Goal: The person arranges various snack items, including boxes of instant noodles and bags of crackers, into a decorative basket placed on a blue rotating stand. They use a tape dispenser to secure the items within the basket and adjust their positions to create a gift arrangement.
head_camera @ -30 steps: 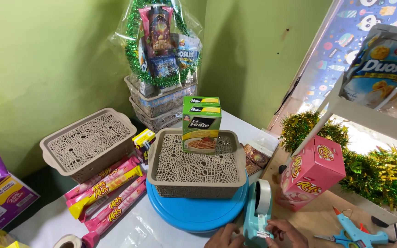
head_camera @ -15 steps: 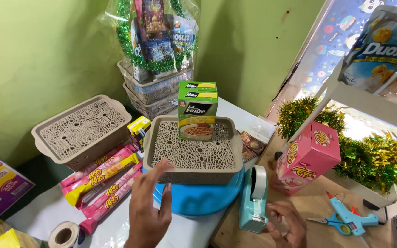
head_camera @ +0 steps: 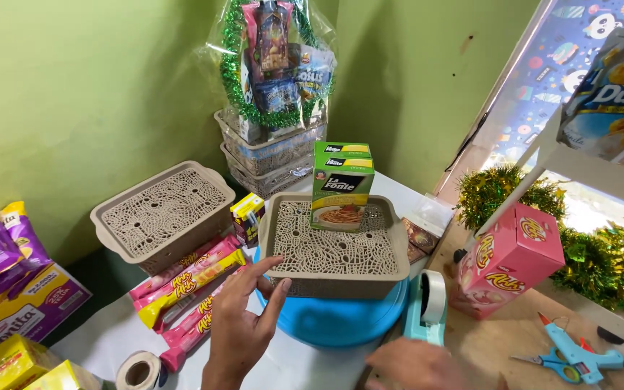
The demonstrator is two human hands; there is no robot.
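Two boxes point(head_camera: 341, 184) stand on the upturned basket point(head_camera: 334, 245) just beyond my left hand point(head_camera: 243, 325), whose spread fingers touch its near corner. My right hand point(head_camera: 417, 363), empty and loosely open, lies just below the tape dispenser point(head_camera: 427, 310).

Landmark: upturned basket point(head_camera: 334, 249), sits on a round turntable point(head_camera: 341, 321). Two pasta boxes point(head_camera: 341, 184) stand on it, toward its back edge. Left of it: small carton point(head_camera: 247, 214) just beside, second upturned basket point(head_camera: 164, 213) further left, wafer packs point(head_camera: 189, 285) front-left. Behind it: stacked baskets point(head_camera: 269, 155) with a wrapped hamper point(head_camera: 276, 61) on top. Right: tape dispenser point(head_camera: 427, 307) front-right, snack box point(head_camera: 510, 256) beyond, glue gun point(head_camera: 572, 347) and scissors point(head_camera: 547, 363) far front-right. Tape roll point(head_camera: 139, 372) front-left. Left hand point(head_camera: 243, 325) touches its front-left corner.
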